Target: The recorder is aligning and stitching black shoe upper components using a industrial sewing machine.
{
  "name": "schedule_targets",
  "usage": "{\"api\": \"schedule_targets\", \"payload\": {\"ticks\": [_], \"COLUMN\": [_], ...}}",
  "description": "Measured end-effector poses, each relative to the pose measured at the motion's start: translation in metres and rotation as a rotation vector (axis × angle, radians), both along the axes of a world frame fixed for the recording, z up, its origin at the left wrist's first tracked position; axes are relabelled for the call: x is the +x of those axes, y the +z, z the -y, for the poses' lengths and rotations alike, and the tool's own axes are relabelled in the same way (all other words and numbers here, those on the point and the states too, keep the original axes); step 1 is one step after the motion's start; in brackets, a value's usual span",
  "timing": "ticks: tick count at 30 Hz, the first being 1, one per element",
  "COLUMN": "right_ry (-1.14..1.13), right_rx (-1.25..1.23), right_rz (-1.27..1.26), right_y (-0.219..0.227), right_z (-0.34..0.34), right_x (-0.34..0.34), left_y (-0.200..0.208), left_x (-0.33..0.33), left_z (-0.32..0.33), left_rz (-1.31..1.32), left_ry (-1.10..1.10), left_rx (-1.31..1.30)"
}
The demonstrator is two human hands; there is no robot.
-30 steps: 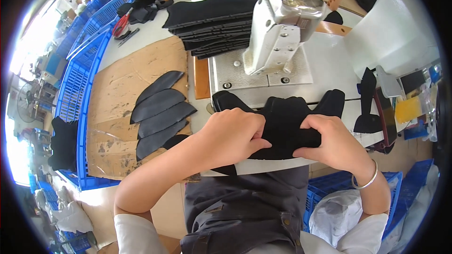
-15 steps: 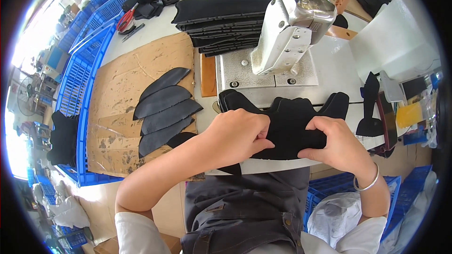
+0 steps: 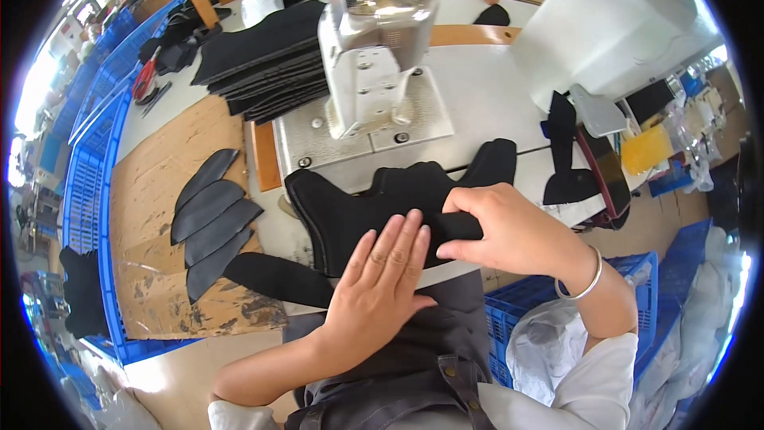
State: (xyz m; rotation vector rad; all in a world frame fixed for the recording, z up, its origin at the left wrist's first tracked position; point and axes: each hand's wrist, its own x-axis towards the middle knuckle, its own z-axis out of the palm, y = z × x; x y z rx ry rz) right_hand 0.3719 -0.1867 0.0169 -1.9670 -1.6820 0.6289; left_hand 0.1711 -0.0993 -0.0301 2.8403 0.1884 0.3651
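Wide head-worn fisheye view, looking down and forward, near above the worktable (image 3: 489, 87)

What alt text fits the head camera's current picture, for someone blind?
A person's flat left hand rests on a wide black fabric piece while the right hand grips its right side, before a white metal machine. Curved dark grey pieces lie on brown cardboard at left.

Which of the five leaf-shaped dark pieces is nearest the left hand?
The blackest piece, reaching past the right edge of the cardboard toward the left hand; the other four look greyer, lie farther away.
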Motion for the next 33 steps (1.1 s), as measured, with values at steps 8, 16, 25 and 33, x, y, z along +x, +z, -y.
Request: {"api": "schedule_targets", "payload": {"ticks": [8, 16, 25, 33], "right_ry": [-0.139, -0.116, -0.124, -0.131], "right_rx": [-0.201, -0.237, -0.202, -0.187], "right_rz": [-0.201, -0.154, -0.160, -0.130], "right_y": [0.008, 0.003, -0.001, -0.001], "right_z": [0.020, 0.020, 0.022, 0.026], "right_x": [0.026, 0.032, 0.032, 0.029], "left_y": [-0.005, -0.003, -0.003, 0.001], "left_x": [0.004, 0.003, 0.003, 0.005], "left_z": [0.003, 0.003, 0.001, 0.002], "left_rz": [-0.015, -0.053, -0.066, -0.041], "left_ry": [0.026, 0.025, 0.022, 0.002], "left_rx": [0.131, 0.202, 0.185, 0.182]}}
